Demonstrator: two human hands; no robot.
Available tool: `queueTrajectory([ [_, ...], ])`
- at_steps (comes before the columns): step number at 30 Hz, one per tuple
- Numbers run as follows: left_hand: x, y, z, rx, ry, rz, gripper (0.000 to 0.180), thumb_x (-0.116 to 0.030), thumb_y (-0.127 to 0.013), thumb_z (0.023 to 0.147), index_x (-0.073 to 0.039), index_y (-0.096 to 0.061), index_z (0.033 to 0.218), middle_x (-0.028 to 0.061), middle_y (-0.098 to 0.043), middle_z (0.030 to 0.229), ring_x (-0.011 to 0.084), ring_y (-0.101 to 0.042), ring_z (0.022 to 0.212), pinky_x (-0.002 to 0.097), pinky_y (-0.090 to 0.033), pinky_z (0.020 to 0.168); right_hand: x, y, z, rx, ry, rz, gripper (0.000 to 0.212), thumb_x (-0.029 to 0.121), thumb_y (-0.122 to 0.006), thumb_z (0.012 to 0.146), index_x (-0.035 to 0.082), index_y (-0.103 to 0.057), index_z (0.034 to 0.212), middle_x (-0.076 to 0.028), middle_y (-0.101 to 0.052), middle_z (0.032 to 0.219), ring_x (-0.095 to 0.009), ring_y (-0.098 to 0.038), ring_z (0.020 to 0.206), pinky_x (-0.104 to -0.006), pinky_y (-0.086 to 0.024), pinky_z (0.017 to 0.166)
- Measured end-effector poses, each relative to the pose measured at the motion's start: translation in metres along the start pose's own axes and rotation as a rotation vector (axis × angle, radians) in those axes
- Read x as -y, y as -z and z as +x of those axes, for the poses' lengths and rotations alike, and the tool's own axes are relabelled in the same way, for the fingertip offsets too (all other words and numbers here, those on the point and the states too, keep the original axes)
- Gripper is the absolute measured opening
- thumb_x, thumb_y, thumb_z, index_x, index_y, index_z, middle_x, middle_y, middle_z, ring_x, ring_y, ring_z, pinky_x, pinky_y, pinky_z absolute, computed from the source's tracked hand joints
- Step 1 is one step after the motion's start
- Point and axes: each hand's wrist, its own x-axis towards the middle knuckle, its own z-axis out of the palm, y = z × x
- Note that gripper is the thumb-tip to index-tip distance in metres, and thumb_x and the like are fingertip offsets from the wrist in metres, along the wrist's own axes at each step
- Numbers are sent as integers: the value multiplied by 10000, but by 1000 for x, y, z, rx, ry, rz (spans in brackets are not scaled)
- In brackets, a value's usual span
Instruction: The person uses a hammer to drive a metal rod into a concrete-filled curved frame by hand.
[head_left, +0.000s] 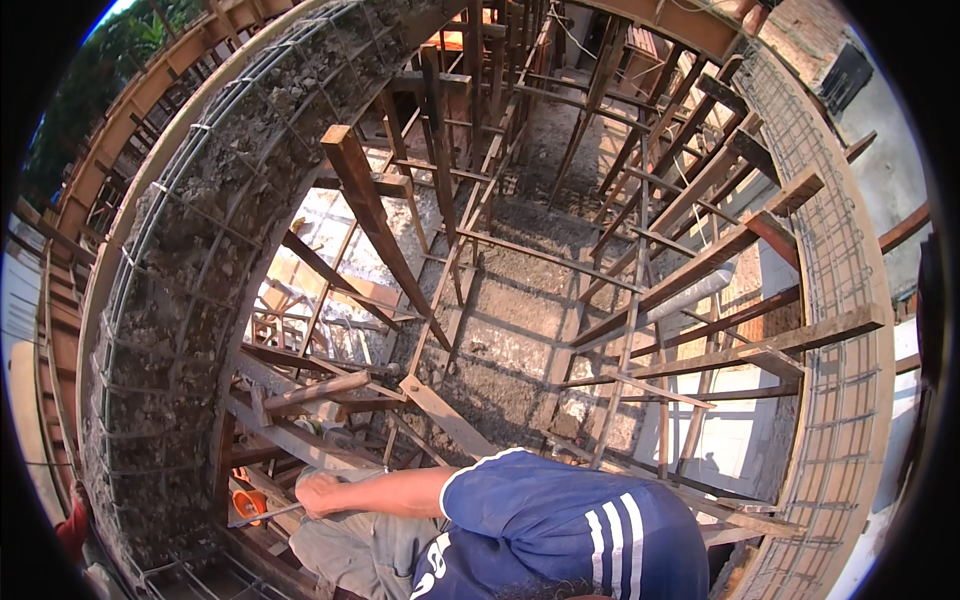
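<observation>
My right arm, in a blue short sleeve, reaches across to the left over my grey trousers [365,550]. At its end my right hand [318,495] is closed around a thin, bluish-grey bar [262,517] that points left; its full shape is partly covered by my fingers. Just past the hand, an orange round object [246,505] sits among timber pieces; its kind is unclear. A wooden plank [285,432] and a short wooden post [318,394] lie beyond my hand. My left hand is out of sight.
A concrete-filled beam form with steel bars [165,270] curves along the left. Another form with a rebar cage [825,220] runs on the right. Between them, wooden props [385,230] and braces [740,355] stand over rough ground [515,320] well below. Red cloth [72,530] shows at lower left.
</observation>
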Motion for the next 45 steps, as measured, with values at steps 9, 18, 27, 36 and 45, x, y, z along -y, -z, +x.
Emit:
queueTrajectory([
  [9, 2, -8, -9, -117, -57, -5, 625, -441, -770, 823, 11, -655, 1239, 209, -684, 1191, 333, -658, 1042, 406, -500, 946, 11, 24, -7, 119, -59, -4, 271, 212, -721, 750, 41, -762, 956, -172, -733, 995, -336, -707, 977, -439, -568, 816],
  [18, 10, -14, -1, -89, 32, -67, 596, -378, -770, 833, 15, -638, 1261, 203, -670, 1223, 326, -643, 1091, 412, -484, 975, 7, 21, 1, 132, -76, -27, 287, 218, -741, 756, 39, -758, 981, -166, -733, 1010, -326, -707, 982, -428, -574, 809],
  [27, 4, -18, 10, -68, 147, -73, 573, -315, -771, 842, 18, -621, 1283, 197, -657, 1255, 319, -627, 1140, 419, -467, 1003, 1, 4, 12, 104, -47, -35, 251, 205, -697, 768, 8, -744, 916, -191, -725, 987, -353, -705, 955, -446, -573, 797],
  [36, 11, -30, 19, -113, -15, -215, 604, -323, -784, 824, 0, -614, 1305, 205, -644, 1278, 302, -616, 1182, 409, -459, 1018, -6, 6, 9, 82, -2, -39, 228, 165, -683, 753, 3, -741, 904, -192, -725, 981, -357, -705, 946, -451, -571, 793],
  [45, 35, -56, 44, -61, 250, 134, 804, -571, -643, 845, 19, -492, 1370, 287, -588, 1300, 436, -562, 1215, 492, -434, 1018, -8, 27, 3, 144, 36, 29, 330, 282, -740, 778, -6, -724, 938, -265, -695, 960, -407, -684, 961, -481, -542, 812],
])
